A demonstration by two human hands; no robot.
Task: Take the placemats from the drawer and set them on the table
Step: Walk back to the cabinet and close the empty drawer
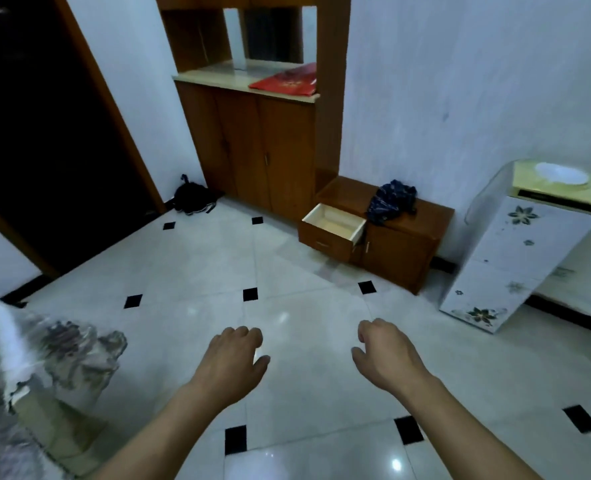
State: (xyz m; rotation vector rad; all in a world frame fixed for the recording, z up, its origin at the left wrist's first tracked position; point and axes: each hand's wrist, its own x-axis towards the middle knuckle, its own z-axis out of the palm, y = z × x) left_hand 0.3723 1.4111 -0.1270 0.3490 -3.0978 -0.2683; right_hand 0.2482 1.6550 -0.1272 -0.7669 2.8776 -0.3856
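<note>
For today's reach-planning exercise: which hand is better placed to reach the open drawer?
Probably the right hand: both hands hang empty, but the open drawer lies ahead toward its side, farther from the left hand.

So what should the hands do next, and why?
Probably walk over to the open drawer: the left hand and right hand both hold nothing, and it lies out of reach across the floor. No placemats show inside from here.

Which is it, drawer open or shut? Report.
Open. The drawer juts out from the low wooden cabinet, its pale inside exposed; what shows of it looks empty.
</note>
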